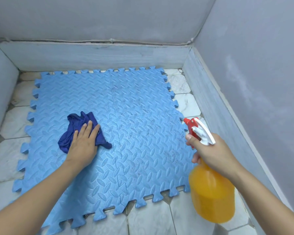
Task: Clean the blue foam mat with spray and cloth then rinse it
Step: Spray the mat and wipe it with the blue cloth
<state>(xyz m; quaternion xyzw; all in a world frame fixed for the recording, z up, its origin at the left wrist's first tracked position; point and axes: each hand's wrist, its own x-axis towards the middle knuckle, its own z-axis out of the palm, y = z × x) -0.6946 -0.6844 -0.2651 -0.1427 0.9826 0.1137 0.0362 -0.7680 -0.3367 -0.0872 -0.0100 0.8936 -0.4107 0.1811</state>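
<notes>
The blue interlocking foam mat (134, 133), embossed with a leaf-like pattern and edged with puzzle teeth, lies flat on the floor and fills the centre of the frame. Seams show where its tiles join, 1 running top to bottom through the middle. Faint dark specks mark its right half.

On the mat's left half, left of centre in the frame, sits a crumpled dark blue cloth (78, 126). The left hand (83, 145) presses down on it, fingers (87, 128) straight and close together, spread flat over the cloth's lower right part.

At the right of the frame, the right hand (212, 153) holds an orange translucent plastic spray bottle (212, 194) by its neck, above the mat's right edge. The fingers curl round the neck, with 1 lying on the trigger below the white and red spray head (198, 129). The red nozzle points toward the upper left, over the mat.

The floor (182, 99) is of pale marbled hexagonal tiles, visible round the mat on the left, right and bottom. A low grey tiled skirting (92, 55) borders it at the top, left and right, and plain grey walls (261, 65) rise above.
</notes>
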